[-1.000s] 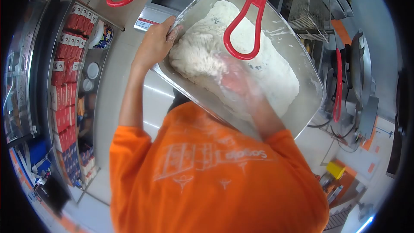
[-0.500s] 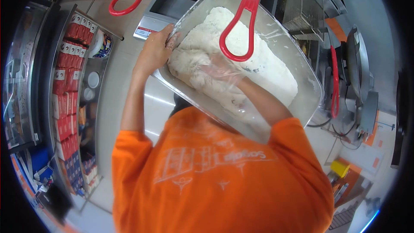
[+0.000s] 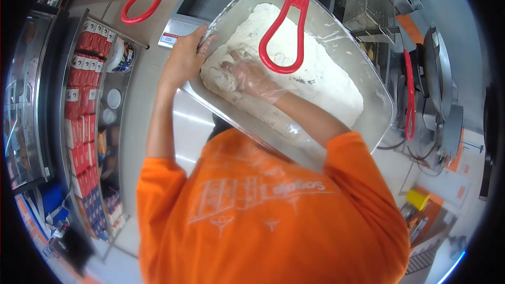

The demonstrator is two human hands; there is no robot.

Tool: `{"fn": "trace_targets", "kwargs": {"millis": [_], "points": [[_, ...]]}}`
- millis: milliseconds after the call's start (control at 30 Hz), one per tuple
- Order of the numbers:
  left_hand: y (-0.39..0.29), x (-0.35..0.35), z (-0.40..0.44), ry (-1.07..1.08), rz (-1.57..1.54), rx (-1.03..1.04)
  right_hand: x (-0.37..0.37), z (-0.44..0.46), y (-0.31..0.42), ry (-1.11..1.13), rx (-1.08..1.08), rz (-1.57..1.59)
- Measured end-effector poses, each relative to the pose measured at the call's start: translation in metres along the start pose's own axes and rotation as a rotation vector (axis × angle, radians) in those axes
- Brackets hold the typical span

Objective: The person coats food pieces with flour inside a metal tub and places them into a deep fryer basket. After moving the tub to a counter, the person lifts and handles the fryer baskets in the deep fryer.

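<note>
My left hand (image 3: pixel 185 59) is closed on the left rim of a deep metal tub (image 3: pixel 376 100), its fingertips dusted white. Inside lies a broad heap of white flour (image 3: pixel 326 71), piled higher along the far side. In a clear plastic glove, my right hand (image 3: pixel 252 78) reaches into the tub's left end. Its fingers are curled and partly sunk in the flour, against a floury lump (image 3: pixel 221 78). What is under the coating is hidden. A red looped handle (image 3: pixel 265 47) hangs over the far edge of the tub, above the flour.
Another red handle (image 3: pixel 138 19) juts out at the upper left. Wire fryer baskets (image 3: pixel 368 5) stand beyond the tub, with a third red handle (image 3: pixel 409 94) to the right. Shelves with red boxes (image 3: pixel 79 126) line the left side. Tiled floor (image 3: pixel 144 121) shows between.
My right hand has moved left and slightly away from me through the flour, towards the tub's left end. My left hand keeps its hold on the rim, and the view has shifted slightly.
</note>
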State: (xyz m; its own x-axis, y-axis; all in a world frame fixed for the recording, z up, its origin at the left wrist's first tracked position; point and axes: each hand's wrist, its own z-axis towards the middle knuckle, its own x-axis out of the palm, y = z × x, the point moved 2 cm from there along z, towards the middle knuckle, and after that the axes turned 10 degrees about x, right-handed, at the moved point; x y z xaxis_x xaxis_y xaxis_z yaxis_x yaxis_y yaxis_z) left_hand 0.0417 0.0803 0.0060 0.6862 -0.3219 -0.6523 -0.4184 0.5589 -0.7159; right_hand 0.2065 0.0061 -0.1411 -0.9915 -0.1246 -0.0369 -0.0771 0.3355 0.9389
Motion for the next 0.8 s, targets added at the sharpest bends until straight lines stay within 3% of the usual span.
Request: {"fn": "trace_targets", "kwargs": {"millis": [33,100,133,167,267,300,367,533,600,633,700,800], "points": [[-0.002,0.000,-0.001,0.001,-0.003,0.000,-0.001,-0.009,0.010,0.046,0.069,0.499],[-0.004,-0.002,0.000,0.043,0.034,-0.025,-0.022,-0.029,0.043,0.101,-0.239,-1.061],[-0.002,-0.002,-0.001,0.037,0.038,-0.028,-0.031,-0.026,0.034,0.105,-0.245,-1.063],[0.001,0.000,-0.001,-0.007,0.051,0.021,-0.045,-0.025,0.024,0.179,-0.112,-1.081],[-0.004,-0.003,0.000,0.004,0.061,0.001,-0.061,-0.042,0.088,0.303,0.197,-1.140],[-0.005,-0.003,0.000,0.058,0.063,-0.050,-0.064,-0.045,0.107,0.319,0.183,-1.166],[-0.003,-0.003,-0.001,0.049,0.065,-0.044,-0.054,-0.054,0.124,0.269,-0.093,-1.245],[-0.001,0.001,-0.002,-0.042,0.039,0.049,0.025,-0.033,0.097,0.330,-0.290,-1.313],[-0.003,0.000,-0.002,-0.031,0.003,-0.002,0.022,-0.025,0.059,0.145,-0.534,-1.240],[-0.005,0.000,-0.002,-0.024,0.000,0.002,0.015,-0.024,0.051,0.140,-0.527,-1.239],[-0.006,-0.001,0.000,-0.017,0.006,0.000,-0.010,-0.017,0.040,0.336,-0.379,-1.167],[-0.006,-0.003,0.001,0.056,0.036,-0.046,-0.054,-0.034,0.092,0.285,-0.113,-0.999]]}}
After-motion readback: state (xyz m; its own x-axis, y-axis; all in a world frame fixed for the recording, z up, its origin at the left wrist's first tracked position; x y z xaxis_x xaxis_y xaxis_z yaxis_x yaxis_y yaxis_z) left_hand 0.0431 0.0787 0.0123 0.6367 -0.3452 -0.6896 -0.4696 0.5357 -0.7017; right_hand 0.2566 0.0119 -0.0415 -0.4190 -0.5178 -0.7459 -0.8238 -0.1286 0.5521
